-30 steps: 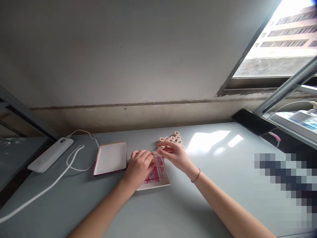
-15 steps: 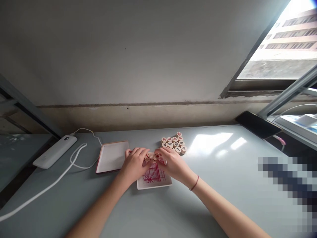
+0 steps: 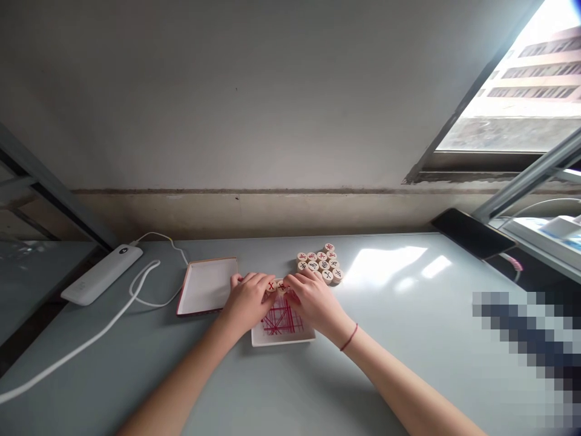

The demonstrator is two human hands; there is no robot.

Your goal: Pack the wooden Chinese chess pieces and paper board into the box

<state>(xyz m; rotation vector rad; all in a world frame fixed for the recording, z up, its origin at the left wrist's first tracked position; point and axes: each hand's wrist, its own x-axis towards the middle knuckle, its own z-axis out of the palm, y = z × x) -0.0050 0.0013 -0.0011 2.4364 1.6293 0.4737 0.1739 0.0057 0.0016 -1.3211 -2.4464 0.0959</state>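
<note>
My left hand is closed, its fingers and thumb around a round Chinese chess piece with a red character. My right hand grips another chess piece right beside it; part of a further red-marked piece shows under its fingers. Both hands are over the far side of a shallow white box with red lines on its floor. Just beyond the right hand, several chess pieces with red or black characters stand in tight rows, some hidden by the fingers.
Left of the box lies a white lid with a red edge. A white power bank and a white cable are farther left. At the back right a dark phone leans by a metal post. The wall runs behind the desk.
My right hand has moved slightly left, bringing its chess piece up close to the one in my left hand. The left hand has barely moved.
</note>
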